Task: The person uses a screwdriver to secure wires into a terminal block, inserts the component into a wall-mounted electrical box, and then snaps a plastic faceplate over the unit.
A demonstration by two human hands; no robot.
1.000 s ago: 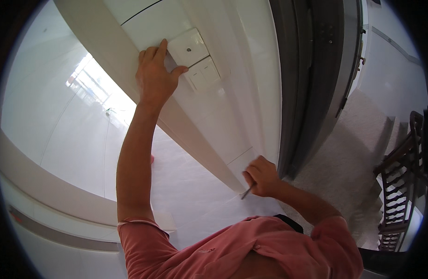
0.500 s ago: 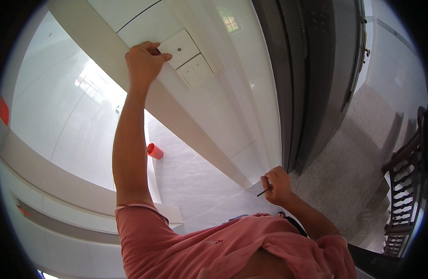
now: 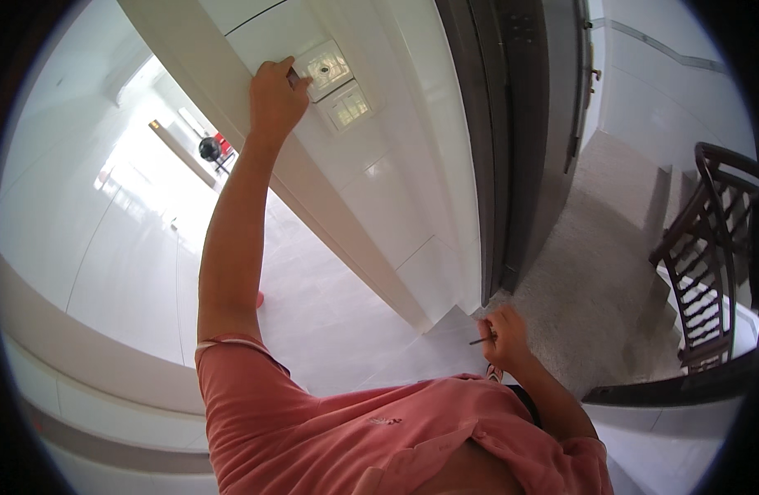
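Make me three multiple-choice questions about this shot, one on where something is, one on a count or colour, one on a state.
1. Where is the left hand?
A. On the upper wall plate
B. On the stair railing
C. On the door handle

2. How many wall plates sit one above the other on the white tiled wall?
A. One
B. Two
C. Four

3. How is the right hand?
A. Open and flat
B. Closed around a thin dark tool
C. Resting on the floor

Answers:
1. A, the fingers touch the left edge of the upper wall plate.
2. B, the lower wall plate sits just under the upper one.
3. B, the thin dark tool sticks out of the closed hand, held low near the person's waist.
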